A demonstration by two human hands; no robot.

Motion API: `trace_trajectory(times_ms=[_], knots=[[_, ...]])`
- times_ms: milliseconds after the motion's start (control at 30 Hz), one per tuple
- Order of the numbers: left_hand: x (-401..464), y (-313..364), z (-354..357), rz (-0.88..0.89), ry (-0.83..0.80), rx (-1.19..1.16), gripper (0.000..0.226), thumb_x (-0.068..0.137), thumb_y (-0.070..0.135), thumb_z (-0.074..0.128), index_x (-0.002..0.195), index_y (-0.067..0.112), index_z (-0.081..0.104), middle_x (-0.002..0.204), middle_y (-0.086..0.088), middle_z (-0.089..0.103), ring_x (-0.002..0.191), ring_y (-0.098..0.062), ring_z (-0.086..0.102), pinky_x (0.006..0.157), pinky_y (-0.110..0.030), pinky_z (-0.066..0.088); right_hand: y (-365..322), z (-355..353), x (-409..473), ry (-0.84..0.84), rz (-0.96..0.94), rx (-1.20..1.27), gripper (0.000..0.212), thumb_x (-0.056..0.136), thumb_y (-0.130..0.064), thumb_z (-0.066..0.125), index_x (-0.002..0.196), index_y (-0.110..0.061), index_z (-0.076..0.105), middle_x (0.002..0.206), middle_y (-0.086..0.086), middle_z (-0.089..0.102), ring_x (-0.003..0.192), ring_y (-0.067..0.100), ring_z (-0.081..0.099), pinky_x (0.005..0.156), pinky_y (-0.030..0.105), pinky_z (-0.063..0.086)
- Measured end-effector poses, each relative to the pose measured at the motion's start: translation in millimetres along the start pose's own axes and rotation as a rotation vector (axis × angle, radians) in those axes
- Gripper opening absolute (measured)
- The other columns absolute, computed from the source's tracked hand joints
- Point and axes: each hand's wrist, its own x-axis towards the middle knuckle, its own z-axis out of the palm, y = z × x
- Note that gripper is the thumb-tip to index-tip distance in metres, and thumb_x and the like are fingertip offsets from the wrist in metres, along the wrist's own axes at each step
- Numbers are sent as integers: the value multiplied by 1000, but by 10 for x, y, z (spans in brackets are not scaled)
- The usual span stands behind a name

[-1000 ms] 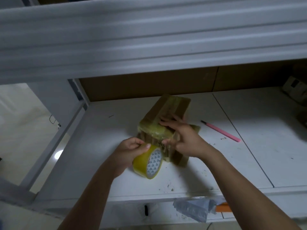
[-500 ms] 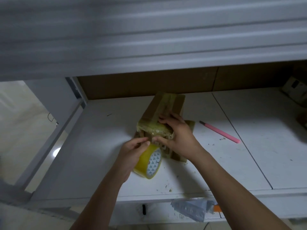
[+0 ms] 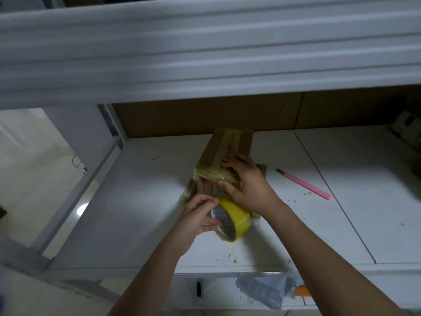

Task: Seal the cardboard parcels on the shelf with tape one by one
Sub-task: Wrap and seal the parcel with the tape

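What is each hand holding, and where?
Left hand grips the yellow tape roll by its rim; right hand holds the cardboard parcel at its near end.

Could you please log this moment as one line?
left hand: holds tape roll | right hand: grips parcel | shelf: pink pen
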Motion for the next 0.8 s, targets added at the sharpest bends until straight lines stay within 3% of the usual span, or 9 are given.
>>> trace_trajectory(times_ms=[133,267,400,500,567,633,700,800], knots=[[-31,-52,44,-8,22,-92,13,93,29,63,100,19,60,113,-6,66,87,-26,71,78,-40,58,10,9,8,-27,7,-13,68,73,-37,82,130,-9,57,140,1,54,141,26,31,113,38,33],[-14,-59,169,-8,33,-25,44,80,38,75,116,19,58,117,-9,67,102,-25,68,73,-32,57,22,62,11,25,6,-1,65,71,-31,85,126,-5,60,136,4,57,139,28,35,110,32,31],[31,-28,98,-19,1,-76,34,87,24,71,117,12,61,113,-14,70,103,-32,69,80,-38,56,39,86,12,66,11,13,61,69,-29,85,121,-4,62,131,5,61,135,27,39,105,25,30],[72,5,-3,-92,-59,-9,31,90,28,67,114,9,64,107,-18,67,98,-33,66,84,-42,50,33,111,20,62,28,12,61,72,-28,84,123,-5,62,131,5,61,136,26,37,107,27,32],[65,70,-47,-239,-63,101,38,91,39,64,115,10,65,99,-16,67,84,-30,66,74,-36,50,27,128,21,69,32,-7,57,75,-25,82,124,-7,61,132,5,60,137,26,36,107,29,32],[65,121,-62,-320,-30,256,47,88,51,62,112,11,64,89,-11,62,64,-17,54,57,-26,41,23,133,20,86,24,-15,52,76,-22,81,121,-6,61,130,6,60,135,27,37,106,34,36],[79,131,-45,-274,2,242,43,87,53,63,108,16,65,94,-5,68,71,-15,61,58,-23,46,18,135,21,96,1,-30,49,75,-19,81,117,-4,62,128,7,61,133,29,40,105,38,40],[90,115,-14,-123,148,108,39,87,39,71,112,10,63,109,-13,70,94,-27,71,77,-39,61,29,139,23,89,-6,-44,52,74,-25,83,117,-5,62,128,7,61,132,29,40,104,37,40]])
